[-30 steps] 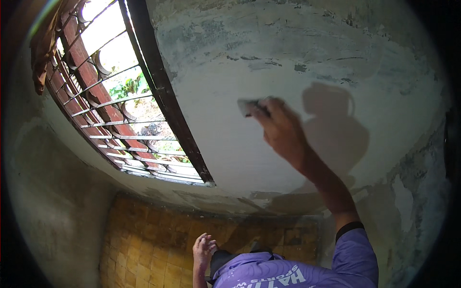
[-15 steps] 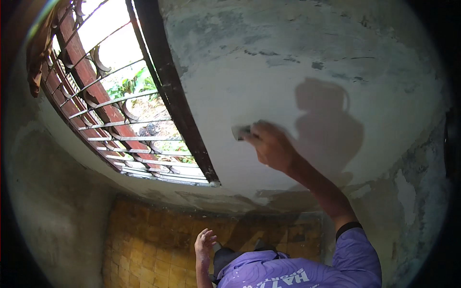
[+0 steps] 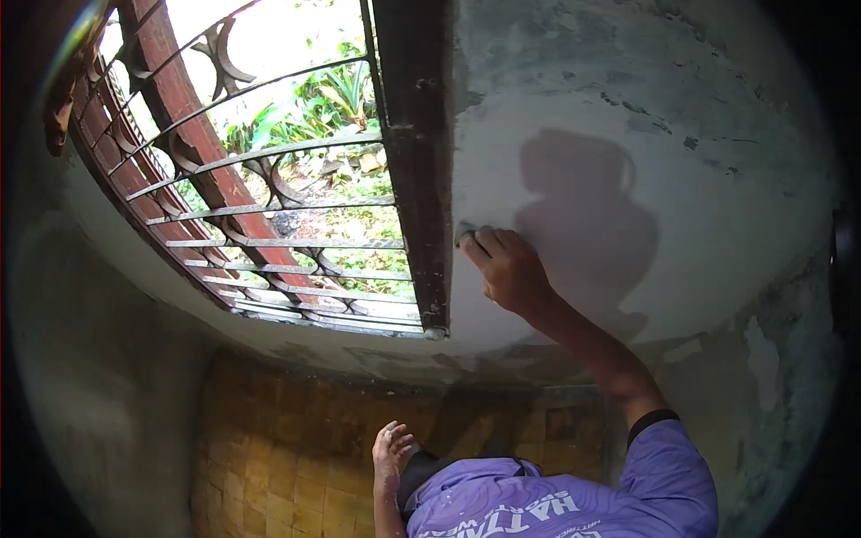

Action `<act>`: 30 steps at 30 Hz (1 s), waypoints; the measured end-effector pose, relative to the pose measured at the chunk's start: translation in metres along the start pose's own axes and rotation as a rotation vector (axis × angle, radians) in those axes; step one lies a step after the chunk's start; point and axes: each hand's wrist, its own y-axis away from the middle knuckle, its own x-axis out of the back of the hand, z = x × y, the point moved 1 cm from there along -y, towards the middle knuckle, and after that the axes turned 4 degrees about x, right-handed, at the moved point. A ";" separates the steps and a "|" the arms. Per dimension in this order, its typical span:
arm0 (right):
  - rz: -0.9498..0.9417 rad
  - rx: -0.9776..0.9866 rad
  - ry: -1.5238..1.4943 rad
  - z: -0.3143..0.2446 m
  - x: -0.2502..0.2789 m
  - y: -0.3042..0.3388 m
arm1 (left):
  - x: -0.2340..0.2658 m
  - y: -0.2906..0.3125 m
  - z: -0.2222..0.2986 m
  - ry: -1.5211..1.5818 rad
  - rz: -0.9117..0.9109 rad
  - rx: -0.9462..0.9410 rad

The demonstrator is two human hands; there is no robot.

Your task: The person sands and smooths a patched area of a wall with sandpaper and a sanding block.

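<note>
Scraper (image 3: 463, 236), mostly hidden, pinched in right hand (image 3: 513, 271) at pale wall (image 3: 502, 134), just beside dark window frame (image 3: 428, 179); juts leftward from grip, long axis unclear. Left hand (image 3: 391, 448) low, well apart, loosely open, nothing seen in it.

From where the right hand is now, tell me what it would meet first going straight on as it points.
Probably the dark window frame, just beyond the small tool that the right hand grips; how far the frame stands out is unclear.
</note>
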 end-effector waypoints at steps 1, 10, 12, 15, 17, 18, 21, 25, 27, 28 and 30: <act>-0.001 -0.003 0.008 -0.004 0.005 -0.008 | 0.006 -0.006 0.005 -0.001 -0.015 -0.018; 0.315 -0.144 0.367 0.013 0.048 -0.094 | 0.060 -0.048 0.047 -0.048 -0.083 0.005; 0.263 -0.180 0.291 -0.005 0.021 -0.073 | 0.069 -0.057 0.055 -0.080 -0.106 0.007; 0.029 -0.210 0.159 -0.044 -0.028 -0.024 | 0.075 -0.066 0.064 -0.104 -0.139 0.025; -0.062 -0.223 0.100 -0.061 -0.048 0.005 | 0.069 -0.068 0.070 -0.141 -0.185 0.039; -0.153 -0.243 0.014 -0.068 -0.048 0.002 | 0.068 -0.071 0.070 -0.163 -0.203 0.050; 0.029 -0.237 0.002 -0.067 -0.018 -0.020 | 0.063 -0.075 0.062 -0.253 -0.337 0.147; 0.305 -0.322 0.120 -0.033 0.038 -0.072 | 0.045 -0.072 0.068 -0.285 -0.444 0.201; 0.386 -0.285 0.208 -0.012 0.026 -0.070 | 0.035 -0.074 0.072 -0.310 -0.473 0.203; 0.336 -0.277 0.208 -0.014 0.014 -0.057 | 0.029 -0.076 0.073 -0.305 -0.485 0.187; 0.253 -0.301 0.166 -0.021 -0.027 -0.015 | 0.021 -0.081 0.069 -0.299 -0.505 0.177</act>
